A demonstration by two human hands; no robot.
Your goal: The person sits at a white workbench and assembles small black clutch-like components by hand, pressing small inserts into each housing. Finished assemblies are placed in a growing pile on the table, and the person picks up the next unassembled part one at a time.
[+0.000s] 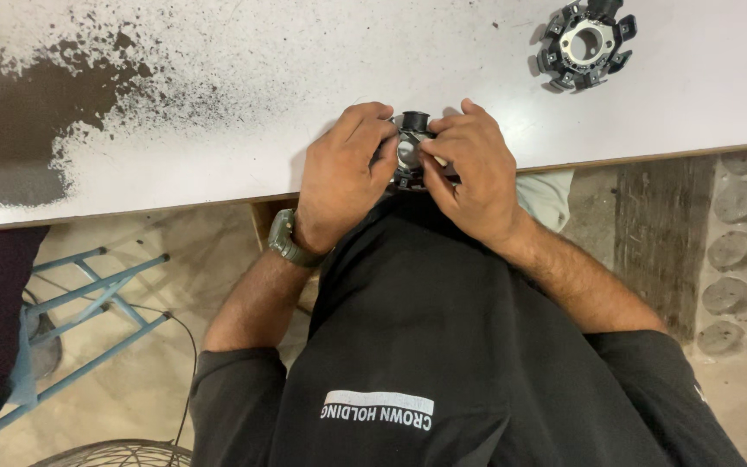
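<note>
Small black toothed ring part (412,143) with a pale metal centre, pinched between both hands at the counter (218,104) edge. Left hand (339,173) and right hand (473,173) each have a grip clenched on its sides, mostly hiding it.

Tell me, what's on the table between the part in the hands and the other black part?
Nothing: the head view shows only bare white table between the held part and the spoked ring.

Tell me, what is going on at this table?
A person in a black shirt holds a small black and silver round part at the near edge of a white table. The left hand and right hand both grip it, fingers pressed on its face. A similar black toothed ring lies farther off, untouched.
</note>
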